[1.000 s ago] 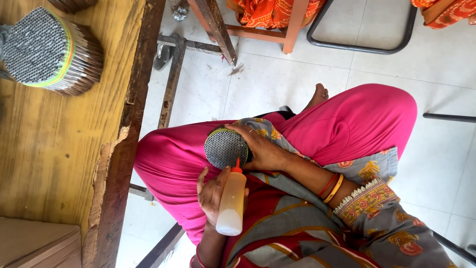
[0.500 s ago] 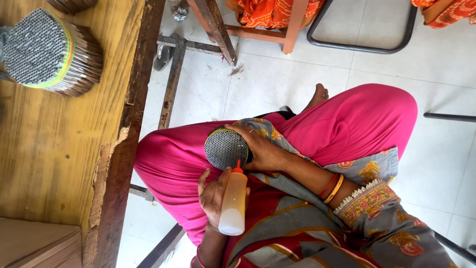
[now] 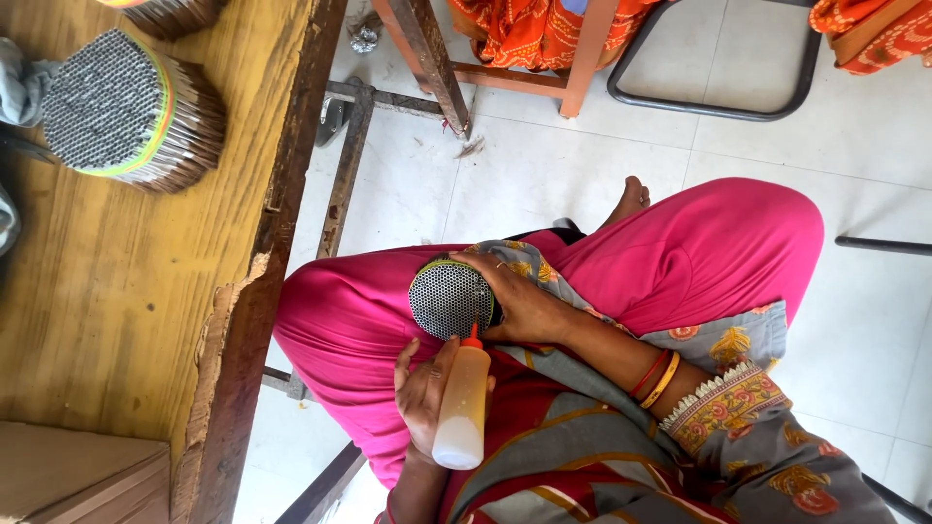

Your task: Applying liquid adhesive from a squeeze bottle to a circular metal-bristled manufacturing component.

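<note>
Left hand (image 3: pixel 424 388) and right hand (image 3: pixel 519 303) both closed in grips.

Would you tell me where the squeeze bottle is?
The squeeze bottle is low centre in the head view, in the left hand, its red tip just below the round bundle.

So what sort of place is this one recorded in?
Probably a small craft workshop: a worn wooden table holding a banded bundle of thin tubes, a similar bundle and squeeze bottle in hand, tiled floor.

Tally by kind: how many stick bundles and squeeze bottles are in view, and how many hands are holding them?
Stick bundles: 3, one in the right hand on the lap, one banded on the wooden table, one partly cut off at the top edge
Squeeze bottles: 1, in the left hand
Hands: 2
Total: 6
</note>
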